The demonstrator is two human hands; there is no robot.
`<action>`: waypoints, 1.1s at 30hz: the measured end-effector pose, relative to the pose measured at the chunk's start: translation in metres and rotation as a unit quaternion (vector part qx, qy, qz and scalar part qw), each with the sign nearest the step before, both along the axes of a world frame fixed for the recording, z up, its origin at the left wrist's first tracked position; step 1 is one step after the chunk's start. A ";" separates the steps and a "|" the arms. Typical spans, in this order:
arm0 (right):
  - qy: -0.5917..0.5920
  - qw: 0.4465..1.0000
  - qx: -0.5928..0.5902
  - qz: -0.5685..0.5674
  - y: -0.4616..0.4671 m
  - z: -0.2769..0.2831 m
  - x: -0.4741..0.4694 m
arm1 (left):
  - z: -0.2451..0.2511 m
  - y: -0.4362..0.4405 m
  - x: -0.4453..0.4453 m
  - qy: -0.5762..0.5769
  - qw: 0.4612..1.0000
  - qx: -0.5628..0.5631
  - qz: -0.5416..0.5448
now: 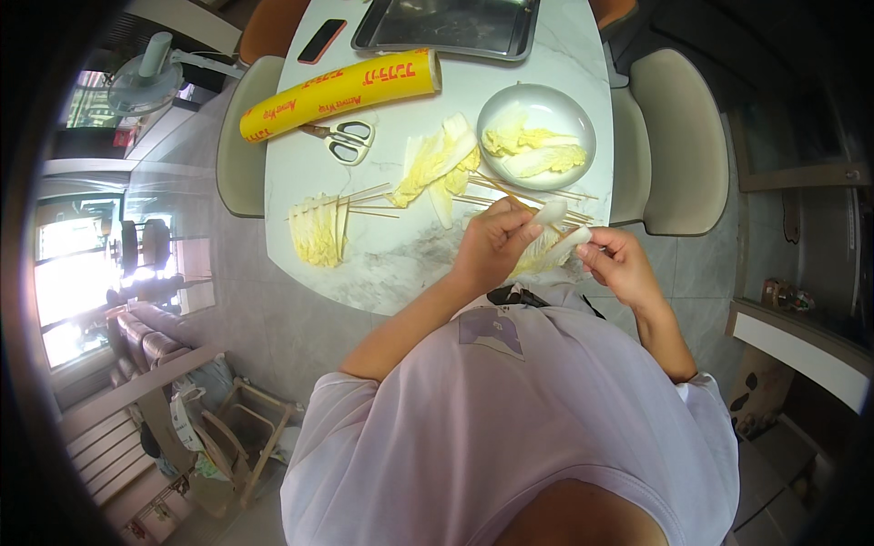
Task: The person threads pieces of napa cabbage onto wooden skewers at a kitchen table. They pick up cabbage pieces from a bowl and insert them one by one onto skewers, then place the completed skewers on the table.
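Observation:
My left hand [497, 235] pinches a wooden skewer [509, 193] and the thick white end of a napa cabbage leaf [552, 213]. A second cabbage leaf [570, 247] has its pale stem end between the fingertips of my right hand [612, 259]. The skewer's tip by the leaves is hard to make out. Under and behind my hands lie several loose skewers [573, 194]. Some finished-looking skewered cabbage leaves [319, 232] rest at the left of the table, sticks pointing right. More loose leaves [440, 164] lie mid-table, and others sit in a grey-white bowl [588, 130].
A yellow roll of cling film [341, 94] lies across the marble-patterned table [382, 266], partly over the scissors [349, 142]. Farther back are a phone [322, 41] and a metal tray [444, 49]. Chairs [679, 143] flank the table.

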State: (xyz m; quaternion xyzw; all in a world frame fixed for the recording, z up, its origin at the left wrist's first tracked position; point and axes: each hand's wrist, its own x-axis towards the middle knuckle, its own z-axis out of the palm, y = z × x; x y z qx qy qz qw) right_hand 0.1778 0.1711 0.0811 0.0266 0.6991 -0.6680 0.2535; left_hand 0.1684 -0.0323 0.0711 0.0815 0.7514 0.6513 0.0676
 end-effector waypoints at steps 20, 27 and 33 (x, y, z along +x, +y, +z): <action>-0.039 0.998 -0.001 -0.053 0.031 -0.001 -0.001 | -0.086 -0.065 -0.087 0.066 0.966 -0.215 0.125; -0.031 0.998 0.012 -0.044 0.030 0.001 -0.001 | -0.144 -0.088 -0.127 0.133 0.918 -0.367 0.072; -0.027 0.998 0.009 -0.059 0.033 0.002 0.006 | -0.088 -0.132 -0.127 0.022 0.957 -0.191 0.216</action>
